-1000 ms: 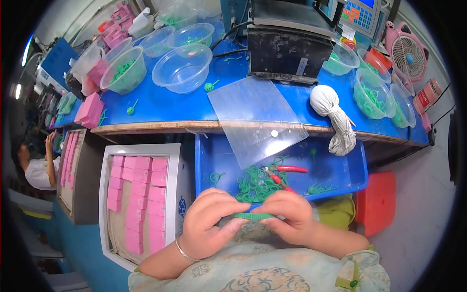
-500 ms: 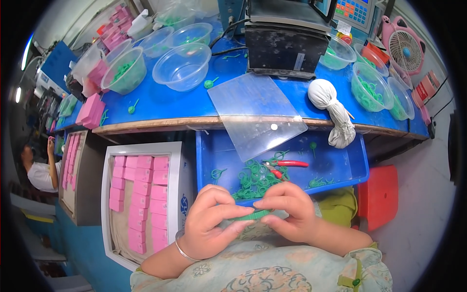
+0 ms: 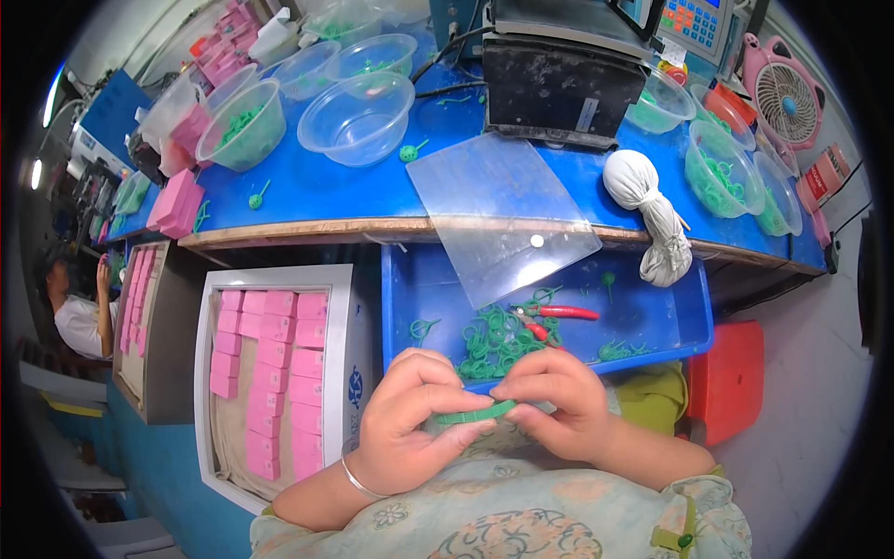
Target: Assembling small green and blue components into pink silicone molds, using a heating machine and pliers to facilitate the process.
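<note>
Between my two hands, over my lap, is a narrow, curved green band [image 3: 475, 413] with ridges on its edge. My left hand [image 3: 410, 424] pinches one end of it between thumb and fingers. Its other end is in the pinch of my right hand [image 3: 559, 405]. Just beyond my fingers, a pile of small green rings with stems [image 3: 498, 340] lies in a blue tray [image 3: 428, 275]. Red-handled cutters [image 3: 568, 313] rest on that pile. What my fingertips cover of the band is hidden.
A clear sheet [image 3: 503, 205] bridges the blue table edge and the tray. Beside it lies a white cloth bundle [image 3: 643, 210]. Clear bowls [image 3: 358, 121] stand farther back. To the left, a white-framed box [image 3: 340, 326] holds pink blocks. Another person [image 3: 84, 321] sits far left.
The view has shifted slightly. The green band now tilts a little more, its right end higher. Both hands keep their pinch on it.
</note>
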### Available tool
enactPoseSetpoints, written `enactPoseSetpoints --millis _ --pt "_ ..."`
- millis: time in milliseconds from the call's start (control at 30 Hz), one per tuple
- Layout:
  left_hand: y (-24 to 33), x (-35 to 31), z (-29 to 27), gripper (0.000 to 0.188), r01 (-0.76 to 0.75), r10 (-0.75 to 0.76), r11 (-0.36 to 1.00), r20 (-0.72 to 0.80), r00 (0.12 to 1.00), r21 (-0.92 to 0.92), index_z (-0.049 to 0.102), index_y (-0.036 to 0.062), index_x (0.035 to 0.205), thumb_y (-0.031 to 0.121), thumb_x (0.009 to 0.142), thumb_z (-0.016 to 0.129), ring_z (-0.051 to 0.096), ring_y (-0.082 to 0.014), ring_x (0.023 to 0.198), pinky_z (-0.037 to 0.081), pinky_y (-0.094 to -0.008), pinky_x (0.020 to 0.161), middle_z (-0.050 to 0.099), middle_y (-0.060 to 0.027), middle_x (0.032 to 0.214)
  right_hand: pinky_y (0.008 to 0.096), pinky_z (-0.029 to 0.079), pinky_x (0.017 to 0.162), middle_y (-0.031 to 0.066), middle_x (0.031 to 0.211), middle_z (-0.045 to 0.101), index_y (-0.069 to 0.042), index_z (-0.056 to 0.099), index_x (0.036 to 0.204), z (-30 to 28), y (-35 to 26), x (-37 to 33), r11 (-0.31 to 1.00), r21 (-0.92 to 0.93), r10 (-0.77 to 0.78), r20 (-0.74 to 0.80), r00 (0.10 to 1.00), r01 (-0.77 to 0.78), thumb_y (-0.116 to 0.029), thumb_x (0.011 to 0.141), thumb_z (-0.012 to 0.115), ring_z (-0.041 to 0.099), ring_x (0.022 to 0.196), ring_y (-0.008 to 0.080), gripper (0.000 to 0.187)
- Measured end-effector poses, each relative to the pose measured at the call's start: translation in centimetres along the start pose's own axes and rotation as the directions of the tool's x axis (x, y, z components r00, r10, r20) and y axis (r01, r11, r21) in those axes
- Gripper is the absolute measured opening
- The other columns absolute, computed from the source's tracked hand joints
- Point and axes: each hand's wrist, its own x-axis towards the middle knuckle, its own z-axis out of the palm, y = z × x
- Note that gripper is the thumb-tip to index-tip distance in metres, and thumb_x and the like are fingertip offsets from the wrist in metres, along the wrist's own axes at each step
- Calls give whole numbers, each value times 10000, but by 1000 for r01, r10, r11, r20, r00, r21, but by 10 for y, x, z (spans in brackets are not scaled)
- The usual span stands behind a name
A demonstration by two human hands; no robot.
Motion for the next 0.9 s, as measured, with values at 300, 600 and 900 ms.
enactPoseSetpoints --millis 300,600,900 --pt "0 -1 -1 265 -1 0 1000 -13 1000 -28 657 47 888 23 641 751 503 -210 781 402 -311 692 516 -57 814 281 445 589 98 855 582 -28 645 962 2 -1 0 1000 2 28 9 1000 -28 -43 745 677 560 708 192 220" --pt "-1 -1 -1 266 -2 1 999 -21 1000 -34 661 36 906 17 652 738 505 -210 781 407 -307 695 521 -58 815 283 447 590 102 852 587 -21 641 960 2 1 0 999 -14 47 19 999 -46 -39 755 664 562 712 192 207" --pt "-2 -1 -2 240 -16 16 999 11 1000 -39 652 13 929 41 702 725 514 -194 794 418 -295 688 549 -59 829 269 450 580 97 826 592 -2 628 956 4 3 0 992 17 121 50 991 -122 -32 781 639 557 668 165 178"
